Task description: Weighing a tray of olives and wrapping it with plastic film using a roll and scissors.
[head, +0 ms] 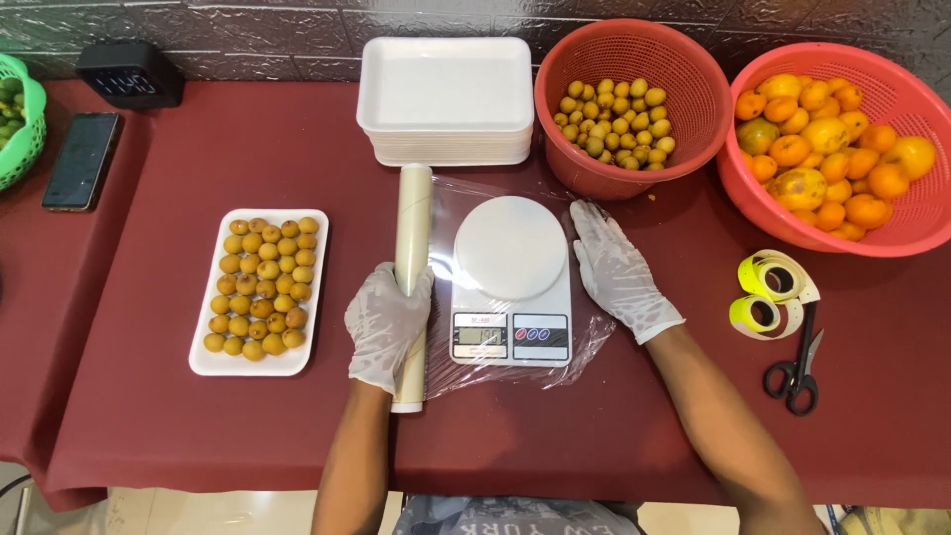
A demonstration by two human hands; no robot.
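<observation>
My left hand (pixel 385 325), in a thin white glove, is closed around a roll of clear cling film (pixel 411 230) lying lengthwise on the red tablecloth. A sheet of the film (pixel 586 342) is spread from the roll over a white digital kitchen scale (pixel 510 282). My right hand (pixel 616 272), also gloved, rests flat with fingers apart on the film just right of the scale. A white foam tray (pixel 203 362) filled with several small yellow-brown fruits (pixel 262 285) lies to the left of the roll.
A stack of empty white foam trays (pixel 446 99) stands behind the scale. A red basket of small fruits (pixel 619 104) and a red basket of oranges (pixel 842 149) sit at the back right. Yellow tape rolls (pixel 773 292), black scissors (pixel 797 372), a phone (pixel 82 159), a clock (pixel 129 72).
</observation>
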